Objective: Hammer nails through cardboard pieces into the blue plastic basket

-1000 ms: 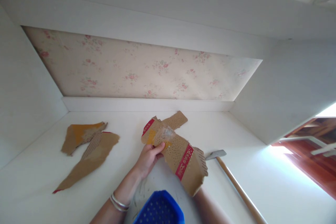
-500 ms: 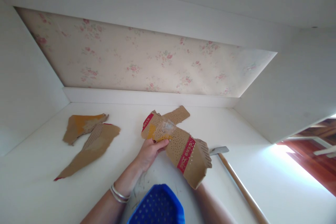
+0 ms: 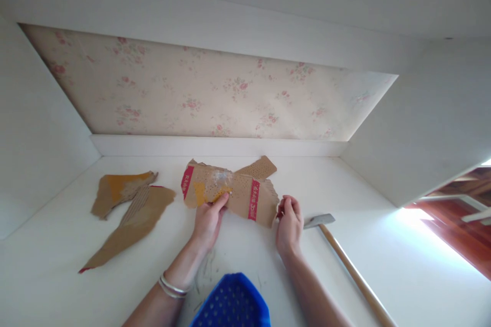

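A torn piece of cardboard (image 3: 240,196), pierced with many small holes, is held up over the white surface. It bears two red printed strips, yellow tape and a patch of clear tape. My left hand (image 3: 209,219) grips its lower edge, thumb on the front face. At its ragged right end, my right hand (image 3: 288,225) is closed with curled fingers against the edge; the fingertips are partly hidden. Behind it lies a narrow strip of perforated cardboard (image 3: 261,167).
Two torn cardboard scraps, one with yellow tape (image 3: 109,194) and one long and pointed (image 3: 141,219), lie at left. A wooden-handled tool with a flat metal head (image 3: 351,265) rests at right. A blue perforated basket (image 3: 233,301) is nearest me. White panels (image 3: 422,127) enclose the space.
The cardboard has turned nearer to level and shifted left. My right hand, hidden behind it before, now shows at its right end. My left hand keeps its grip.
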Demonstrator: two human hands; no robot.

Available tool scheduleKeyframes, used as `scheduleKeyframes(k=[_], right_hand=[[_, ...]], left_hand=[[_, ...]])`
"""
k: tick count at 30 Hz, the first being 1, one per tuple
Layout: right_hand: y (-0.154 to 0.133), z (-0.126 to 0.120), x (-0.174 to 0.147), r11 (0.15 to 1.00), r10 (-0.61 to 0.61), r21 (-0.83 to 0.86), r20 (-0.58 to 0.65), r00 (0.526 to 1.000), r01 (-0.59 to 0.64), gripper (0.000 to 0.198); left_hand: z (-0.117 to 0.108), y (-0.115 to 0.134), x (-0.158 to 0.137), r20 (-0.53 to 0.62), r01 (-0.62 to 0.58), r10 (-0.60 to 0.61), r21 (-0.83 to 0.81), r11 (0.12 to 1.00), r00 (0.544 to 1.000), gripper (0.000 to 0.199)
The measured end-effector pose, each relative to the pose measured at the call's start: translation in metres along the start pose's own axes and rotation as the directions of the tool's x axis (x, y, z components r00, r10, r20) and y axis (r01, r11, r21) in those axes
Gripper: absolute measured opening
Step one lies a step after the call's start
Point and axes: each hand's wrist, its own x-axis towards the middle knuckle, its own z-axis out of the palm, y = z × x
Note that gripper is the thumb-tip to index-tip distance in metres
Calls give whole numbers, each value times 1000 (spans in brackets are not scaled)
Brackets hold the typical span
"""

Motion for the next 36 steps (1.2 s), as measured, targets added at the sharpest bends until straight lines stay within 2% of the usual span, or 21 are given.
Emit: scheduleKeyframes(k=[2,5,7,9,11,12,17,21,25,29,32,36], right_hand=[[-6,-1,-7,997,-55,-61,36,998,57,36],[-16,3,-21,973,-148,-143,215,965,181,29],[-20,9,-26,931,-232,-193,341,911,309,31],[-22,13,-27,857,-326,-237,439,837,458,27],[-21,14,-25,792,-387,-257,490,781,554,21],[-21,14,-24,780,-400,-258,494,772,570,22],[-16,11,-22,781,-416,-271,447,792,563,21],[-17,10,-24,805,-403,-291,370,837,517,21],[-19,6,-19,857,-325,-346,213,921,382,24],[-12,-1,-4,885,-206,-412,71,976,217,28],[-4,-5,7,869,-161,-454,118,980,197,30],[-1,-4,8,818,-139,-500,305,942,282,26]], left_hand=[[-2,-1,2,-47,-51,54,60,997,997,44],[-3,-3,-2,-30,-83,92,224,971,995,43],[-1,-3,-7,45,-74,63,331,941,997,40],[2,-2,-11,117,-39,-7,383,923,993,38],[4,-2,-14,146,-3,-58,388,922,988,34],[4,-2,-14,144,5,-65,382,924,988,32],[3,-6,-15,79,-12,-16,338,941,997,29],[0,-6,-16,6,-38,39,364,931,999,24],[-6,-2,-7,-151,-90,145,323,942,978,19],[-15,6,9,-206,-133,178,213,968,962,27],[-22,17,18,-288,-198,218,96,975,932,28],[-30,27,25,-397,-243,220,-7,970,891,24]])
